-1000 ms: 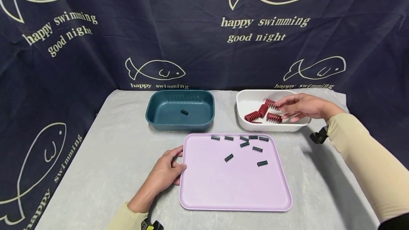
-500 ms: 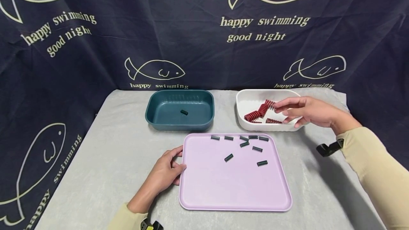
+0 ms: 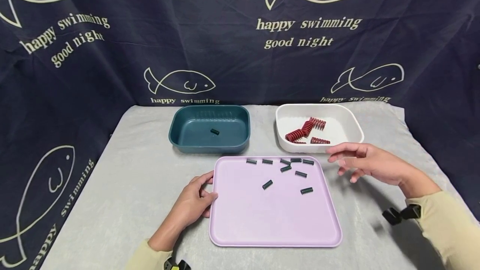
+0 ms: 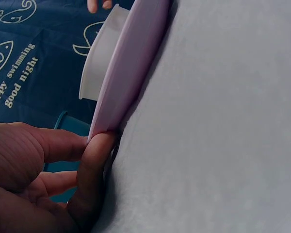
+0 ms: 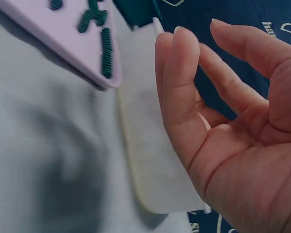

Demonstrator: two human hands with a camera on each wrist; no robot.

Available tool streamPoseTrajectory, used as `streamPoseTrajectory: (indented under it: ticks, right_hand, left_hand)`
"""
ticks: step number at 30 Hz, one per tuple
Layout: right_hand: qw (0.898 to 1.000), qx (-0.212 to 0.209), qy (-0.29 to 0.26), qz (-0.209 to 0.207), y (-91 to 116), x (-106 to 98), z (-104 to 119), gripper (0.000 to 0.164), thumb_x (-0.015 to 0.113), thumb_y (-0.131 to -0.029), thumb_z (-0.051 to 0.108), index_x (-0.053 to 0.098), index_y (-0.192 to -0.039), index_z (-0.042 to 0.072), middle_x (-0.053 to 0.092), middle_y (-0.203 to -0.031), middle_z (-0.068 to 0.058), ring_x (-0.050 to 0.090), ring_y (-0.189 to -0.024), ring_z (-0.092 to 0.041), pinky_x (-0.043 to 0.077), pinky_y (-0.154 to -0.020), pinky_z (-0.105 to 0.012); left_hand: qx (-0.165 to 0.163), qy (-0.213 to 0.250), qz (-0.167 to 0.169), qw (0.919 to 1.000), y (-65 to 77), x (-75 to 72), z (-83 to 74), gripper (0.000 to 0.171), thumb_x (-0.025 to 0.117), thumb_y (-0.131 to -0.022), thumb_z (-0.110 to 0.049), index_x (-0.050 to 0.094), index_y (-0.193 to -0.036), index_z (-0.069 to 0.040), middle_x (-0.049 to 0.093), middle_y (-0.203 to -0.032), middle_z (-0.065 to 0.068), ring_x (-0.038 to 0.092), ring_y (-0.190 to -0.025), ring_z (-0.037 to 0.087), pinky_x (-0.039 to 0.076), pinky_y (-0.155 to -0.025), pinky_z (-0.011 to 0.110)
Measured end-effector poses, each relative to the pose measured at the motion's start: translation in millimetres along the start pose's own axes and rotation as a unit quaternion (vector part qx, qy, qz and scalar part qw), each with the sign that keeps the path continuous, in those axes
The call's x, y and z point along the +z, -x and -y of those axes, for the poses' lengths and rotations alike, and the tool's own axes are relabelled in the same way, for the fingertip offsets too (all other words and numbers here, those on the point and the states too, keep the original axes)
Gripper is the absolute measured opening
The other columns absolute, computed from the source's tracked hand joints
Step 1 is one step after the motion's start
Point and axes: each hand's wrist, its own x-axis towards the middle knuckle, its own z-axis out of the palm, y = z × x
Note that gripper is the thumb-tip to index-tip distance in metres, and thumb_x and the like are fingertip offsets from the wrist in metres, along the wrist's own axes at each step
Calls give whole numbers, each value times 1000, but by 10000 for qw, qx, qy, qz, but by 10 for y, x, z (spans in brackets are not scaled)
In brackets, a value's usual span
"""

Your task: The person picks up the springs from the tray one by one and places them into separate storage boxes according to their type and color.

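The right hand (image 3: 371, 163) has moved back out of the white bin (image 3: 315, 148) and now hangs above the tabletop (image 3: 123, 186), between that bin and the purple tray (image 3: 270, 220). Its fingers are loosely spread and hold nothing. The left hand (image 3: 192, 200) stays at the tray's left edge, pinching the rim between thumb and fingers, probably to keep it from sliding.

Nine dark springs (image 3: 306, 191) lie on the tray, mostly bunched along its far side, where the low rim probably stops them rolling off. Several red springs (image 3: 294, 135) rest in the white bin and one dark spring (image 3: 214, 131) in the teal bin (image 3: 210, 149), so the bins seem to keep the colours apart. Their walls rise higher than the tray's rim; the wide gap between them and the bare tabletop right of the tray leave room for moving.
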Motion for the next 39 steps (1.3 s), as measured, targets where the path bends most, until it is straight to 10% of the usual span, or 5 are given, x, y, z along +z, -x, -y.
streamPoseTrajectory:
  ticks: [15, 29, 39]
  right_hand:
    - [9876, 990, -1158, -365, 134, 435, -390, 36, 50, -109, 8, 50, -144, 14, 64, -123, -14, 71, -104, -34, 63, -81, -47]
    - [9828, 959, -197, -1568, 115, 811, -381, 69, 69, -97, 5, 33, -155, -2, 57, -120, -20, 67, -87, -23, 64, -64, -47]
    - [9722, 1068, 191, -2075, 92, 923, -373, 75, 73, -89, -1, 38, -156, 1, 55, -122, -26, 65, -82, -24, 62, -57, -47]
  left_hand:
    - [-1, -92, -47, 9999, 3, -4, -20, 60, 70, -93, 3, 53, -149, -6, 56, -127, 12, 63, -67, 17, 59, -48, 33]
    - [-326, 240, 3, 9992, -56, -91, -124, 57, 70, -94, -2, 53, -149, -7, 60, -129, 12, 61, -70, 20, 60, -50, 39]
    - [106, 479, 4, 9988, -179, -145, -378, 46, 71, -95, -5, 63, -140, -10, 67, -123, 12, 69, -85, 23, 61, -55, 39]
